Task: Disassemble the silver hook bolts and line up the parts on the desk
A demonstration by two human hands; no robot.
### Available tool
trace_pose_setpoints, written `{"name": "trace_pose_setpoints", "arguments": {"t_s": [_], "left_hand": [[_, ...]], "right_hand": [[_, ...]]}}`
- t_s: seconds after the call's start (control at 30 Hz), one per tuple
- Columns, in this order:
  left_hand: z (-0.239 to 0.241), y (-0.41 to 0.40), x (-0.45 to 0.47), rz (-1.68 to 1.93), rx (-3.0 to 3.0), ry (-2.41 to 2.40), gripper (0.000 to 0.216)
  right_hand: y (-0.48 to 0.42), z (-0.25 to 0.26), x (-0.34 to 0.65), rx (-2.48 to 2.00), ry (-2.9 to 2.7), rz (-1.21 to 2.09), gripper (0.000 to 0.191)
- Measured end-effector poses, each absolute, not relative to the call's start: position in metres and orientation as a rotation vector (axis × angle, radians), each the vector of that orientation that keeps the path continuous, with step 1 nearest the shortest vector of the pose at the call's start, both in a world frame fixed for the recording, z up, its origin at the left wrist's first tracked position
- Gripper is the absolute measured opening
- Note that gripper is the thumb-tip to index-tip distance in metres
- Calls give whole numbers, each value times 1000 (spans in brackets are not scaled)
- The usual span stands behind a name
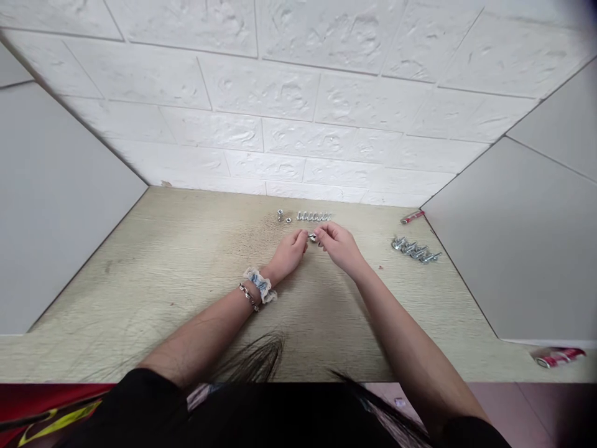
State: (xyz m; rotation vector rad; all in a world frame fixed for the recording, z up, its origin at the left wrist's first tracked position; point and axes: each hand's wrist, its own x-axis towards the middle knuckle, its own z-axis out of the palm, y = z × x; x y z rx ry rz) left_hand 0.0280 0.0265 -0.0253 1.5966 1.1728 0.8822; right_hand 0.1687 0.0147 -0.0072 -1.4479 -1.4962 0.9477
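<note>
Both hands [289, 252] [340, 247] narrow around one small metal piece [312, 237]; screw row [313, 216] just beyond

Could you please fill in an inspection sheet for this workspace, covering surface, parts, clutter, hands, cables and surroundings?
Surface: pale, grained tabletop, dark speckling left of the hands.
Job's things: small metal part between the hands; row of screws, nut and upright metal piece beyond; group of bolts to the right.
Clutter: two red cylindrical items at right.
Hands: left hand and right hand both pinch the part; its details are too small to tell.
Cables: nothing seen on the tabletop.
Surroundings: white brick-patterned wall behind, grey panels either side.
</note>
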Motion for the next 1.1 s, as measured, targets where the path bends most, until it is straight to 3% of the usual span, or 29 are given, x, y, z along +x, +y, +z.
{"name": "trace_pose_setpoints", "arguments": {"t_s": [0.17, 0.6, 1.1], "left_hand": [[-23, 24, 29, 854, 1608, 1166, 33], [-21, 20, 30, 778, 1813, 1152, 34], [-24, 20, 29, 718, 1822, 1143, 32]], "right_hand": [[51, 12, 168, -1394, -1539, 850, 15], [107, 12, 125, -1565, -2513, 223, 12], [107, 13, 118, -1667, -2641, 165, 18]]}}
